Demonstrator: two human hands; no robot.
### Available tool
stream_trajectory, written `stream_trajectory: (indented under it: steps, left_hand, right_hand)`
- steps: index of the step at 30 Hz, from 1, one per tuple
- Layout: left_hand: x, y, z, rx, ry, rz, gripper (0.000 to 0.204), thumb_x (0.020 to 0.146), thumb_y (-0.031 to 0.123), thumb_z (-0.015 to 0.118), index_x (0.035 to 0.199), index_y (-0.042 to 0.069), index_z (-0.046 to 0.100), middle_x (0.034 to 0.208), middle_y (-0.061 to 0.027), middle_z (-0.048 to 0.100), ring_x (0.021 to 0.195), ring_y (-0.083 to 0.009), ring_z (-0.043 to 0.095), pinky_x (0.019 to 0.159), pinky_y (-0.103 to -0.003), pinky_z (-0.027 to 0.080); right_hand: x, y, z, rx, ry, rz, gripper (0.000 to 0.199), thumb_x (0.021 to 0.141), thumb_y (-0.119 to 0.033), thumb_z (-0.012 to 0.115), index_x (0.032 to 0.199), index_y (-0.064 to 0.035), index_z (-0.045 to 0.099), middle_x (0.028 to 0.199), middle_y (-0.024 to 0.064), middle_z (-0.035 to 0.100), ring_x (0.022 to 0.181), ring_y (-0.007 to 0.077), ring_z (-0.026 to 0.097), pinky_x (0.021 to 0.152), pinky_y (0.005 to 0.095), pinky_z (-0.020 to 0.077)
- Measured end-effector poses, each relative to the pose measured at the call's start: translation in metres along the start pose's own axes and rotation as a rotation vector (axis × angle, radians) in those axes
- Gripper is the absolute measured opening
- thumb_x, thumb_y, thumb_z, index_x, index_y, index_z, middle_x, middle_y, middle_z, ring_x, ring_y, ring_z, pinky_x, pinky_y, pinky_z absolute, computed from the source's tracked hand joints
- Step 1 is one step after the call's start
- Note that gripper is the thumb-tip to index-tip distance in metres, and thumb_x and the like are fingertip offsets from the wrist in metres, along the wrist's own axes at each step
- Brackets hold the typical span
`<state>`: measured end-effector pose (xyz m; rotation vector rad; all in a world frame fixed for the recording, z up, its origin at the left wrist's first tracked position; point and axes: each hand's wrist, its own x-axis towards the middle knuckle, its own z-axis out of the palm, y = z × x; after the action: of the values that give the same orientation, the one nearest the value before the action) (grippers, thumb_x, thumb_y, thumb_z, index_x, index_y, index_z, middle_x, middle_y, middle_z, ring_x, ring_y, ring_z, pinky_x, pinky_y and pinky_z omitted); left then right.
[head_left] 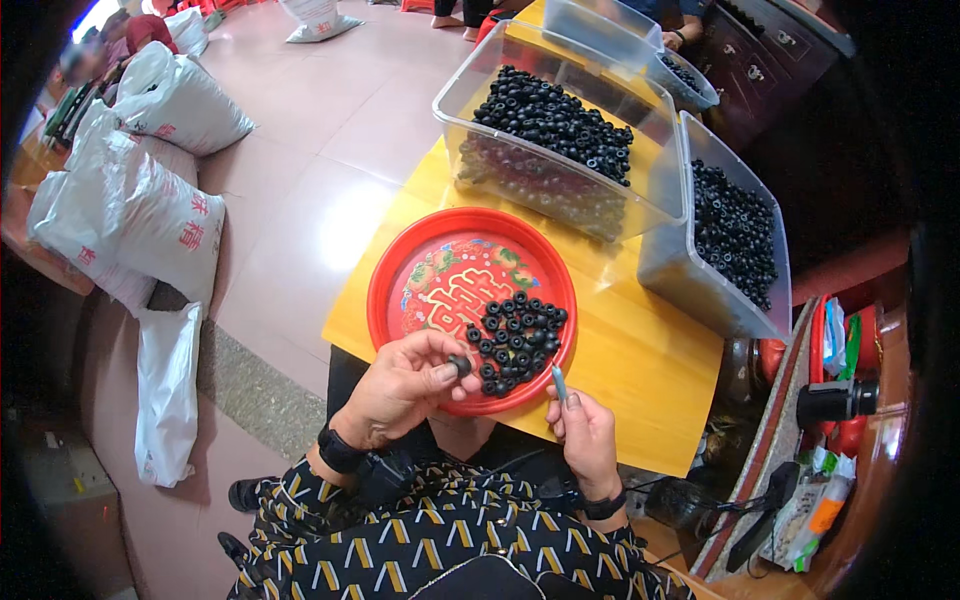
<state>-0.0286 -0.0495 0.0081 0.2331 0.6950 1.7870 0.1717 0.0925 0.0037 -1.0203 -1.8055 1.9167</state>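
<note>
My left hand [405,385] pinches a small black ring [460,366] between thumb and fingers, just over the near rim of a round red tray [400,270]. A pile of several black rings [515,340] lies on the tray's right half. My right hand [585,430] grips a thin grey pin-like tool [559,381], tip pointing up, at the tray's near right edge. The two hands are a short way apart.
The tray sits on a yellow table [640,360]. Two clear plastic bins [470,100] [690,270] hold many black rings, with another bin [600,25] behind. White sacks [150,215] lie on the floor at left. A cluttered wooden stand [800,420] is at right.
</note>
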Motion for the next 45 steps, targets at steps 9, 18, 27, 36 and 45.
stream_trajectory:
  steps: [9, 18, 27, 36, 45]
  left_hand:
    - [-0.01, -0.023, -0.006, -0.286, -0.091, -0.021, 0.018, 0.085, 0.011, 0.057, 0.102, 0.006, 0.054, 0.09, -0.0088, 0.053, 0.079, -0.0176, 0.047, 0.073, -0.031, 0.04]
    - [-0.014, -0.021, 0.001, -0.335, -0.061, -0.03, 0.02, 0.086, 0.005, 0.056, 0.105, 0.004, 0.052, 0.091, -0.0095, 0.054, 0.079, -0.0179, 0.052, 0.072, -0.028, 0.045]
    - [-0.016, -0.024, -0.004, -0.289, -0.076, -0.033, 0.019, 0.087, 0.007, 0.055, 0.105, 0.005, 0.053, 0.1, -0.0115, 0.056, 0.082, -0.017, 0.055, 0.074, -0.028, 0.046]
    - [-0.015, -0.022, 0.004, -0.325, -0.033, -0.069, 0.016, 0.087, 0.004, 0.053, 0.103, 0.003, 0.051, 0.09, -0.0087, 0.057, 0.077, -0.0159, 0.056, 0.071, -0.026, 0.046]
    - [-0.015, -0.024, -0.001, -0.292, -0.072, -0.068, 0.019, 0.087, 0.008, 0.055, 0.105, 0.005, 0.052, 0.099, -0.01, 0.058, 0.076, -0.0162, 0.053, 0.071, -0.03, 0.044]
  right_hand:
    - [-0.011, -0.037, 0.029, -0.472, -0.044, -0.481, 0.023, 0.083, -0.001, 0.057, 0.106, 0.0045, 0.058, 0.08, 0.0114, 0.058, 0.067, 0.0165, 0.055, 0.061, 0.0246, 0.0442]
    - [-0.008, -0.04, 0.041, -0.61, -0.082, -0.682, 0.031, 0.074, -0.003, 0.066, 0.104, 0.001, 0.06, 0.08, 0.0146, 0.059, 0.065, 0.0284, 0.059, 0.057, 0.0353, 0.047]
    - [-0.007, -0.04, 0.041, -0.665, -0.088, -0.701, 0.033, 0.073, -0.004, 0.066, 0.105, 0.0009, 0.059, 0.08, 0.0145, 0.058, 0.066, 0.0291, 0.058, 0.058, 0.0362, 0.0471]
    - [-0.006, -0.039, 0.039, -0.7, -0.079, -0.723, 0.033, 0.072, -0.004, 0.066, 0.105, 0.0012, 0.059, 0.079, 0.0141, 0.058, 0.065, 0.0289, 0.058, 0.057, 0.0364, 0.0467]
    - [-0.005, -0.037, 0.038, -0.753, -0.054, -0.783, 0.036, 0.071, -0.004, 0.067, 0.106, 0.0005, 0.059, 0.078, 0.0126, 0.056, 0.064, 0.0284, 0.056, 0.056, 0.0372, 0.0454]
